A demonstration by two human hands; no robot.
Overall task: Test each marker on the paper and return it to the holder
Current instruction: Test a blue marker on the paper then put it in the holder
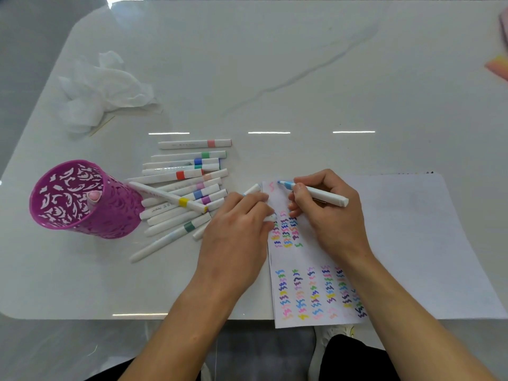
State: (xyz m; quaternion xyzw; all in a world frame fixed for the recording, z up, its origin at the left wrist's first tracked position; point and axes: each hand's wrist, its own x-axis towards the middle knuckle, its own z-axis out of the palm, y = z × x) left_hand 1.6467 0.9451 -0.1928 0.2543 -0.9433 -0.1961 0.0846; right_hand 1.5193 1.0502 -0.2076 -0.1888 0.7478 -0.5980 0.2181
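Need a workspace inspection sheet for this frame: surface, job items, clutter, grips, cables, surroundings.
Surface: glossy white table.
Job's things: paper with colour squiggles; purple holder with one pink marker inside; loose markers piled beside it.
Clutter: crumpled tissue, thin stick.
Grips: right hand grips blue marker, tip at paper; left hand holds cap.
Cables: nothing seen.
Surroundings: pink items at right edge.
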